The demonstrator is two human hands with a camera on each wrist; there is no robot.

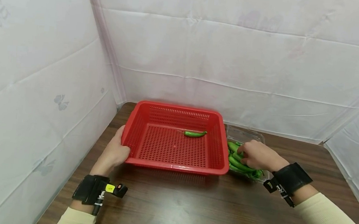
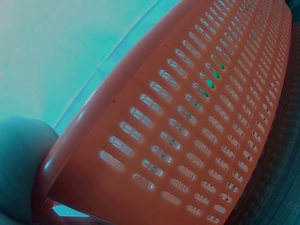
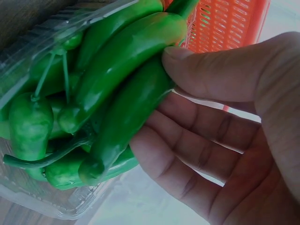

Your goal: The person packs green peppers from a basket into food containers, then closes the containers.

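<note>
Right hand (image 3: 225,140), fingers curling, is pinching a green pepper (image 3: 126,112) in the clear tray (image 1: 249,135); at 9 o'clock, left hand (image 1: 113,152) is gripping the red basket (image 1: 175,166).

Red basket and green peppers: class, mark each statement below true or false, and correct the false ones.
1. One green pepper lies inside the red basket. True.
2. The left hand holds a pepper. False: it grips the basket's left rim.
3. The right hand is at the clear plastic container of peppers. True; in the right wrist view its fingers and thumb close on a pepper.
4. The container sits to the left of the basket. False: it sits at the basket's right side.
5. The basket rests on a white tablecloth. False: it rests on a dark wooden table.
</note>
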